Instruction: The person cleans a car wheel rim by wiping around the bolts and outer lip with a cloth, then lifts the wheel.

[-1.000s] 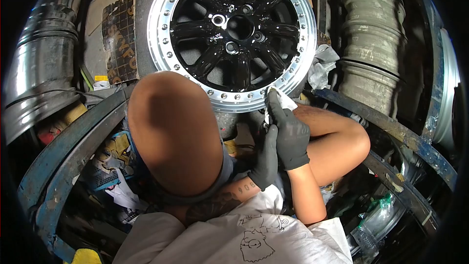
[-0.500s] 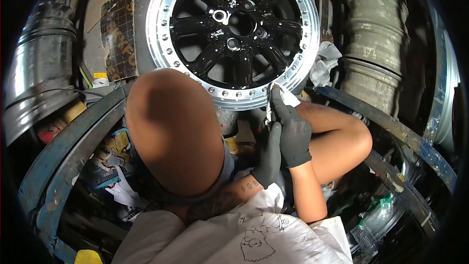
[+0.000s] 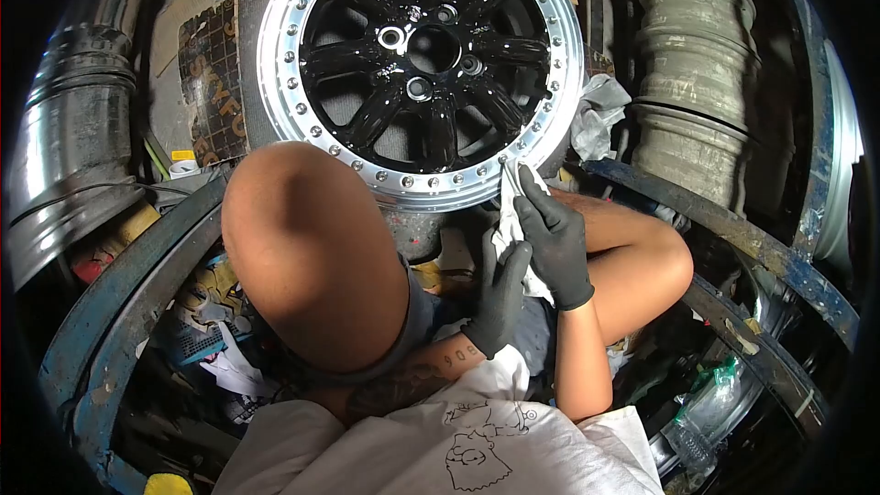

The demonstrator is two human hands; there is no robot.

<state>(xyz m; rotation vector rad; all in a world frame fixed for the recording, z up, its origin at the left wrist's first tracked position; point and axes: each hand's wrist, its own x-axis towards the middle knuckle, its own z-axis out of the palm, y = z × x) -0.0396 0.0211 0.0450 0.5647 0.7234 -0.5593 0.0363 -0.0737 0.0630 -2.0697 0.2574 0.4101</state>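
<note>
Left hand [image 3: 500, 298] and right hand [image 3: 557, 243] grip a cloth [image 3: 507, 213], fingers toward the wheel [image 3: 444, 82]. A tub [image 3: 184, 168] sits left of it, contents unclear.

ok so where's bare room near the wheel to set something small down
Perhaps the narrow grey strip between the printed board and shiny metal barrels. It's crowded right of the wheel, where a crumpled wad sits beside the dull rims, and at its near edge, with left hand, right hand and white cloth.

- A workshop for wheels;
- a black-spoked wheel [image 3: 444, 84] with a bolted edge;
- dull metal rims [image 3: 687, 73] stacked at right;
- shiny metal barrels [image 3: 81, 133] at left;
- scuffed blue bars [image 3: 99, 301]
</note>
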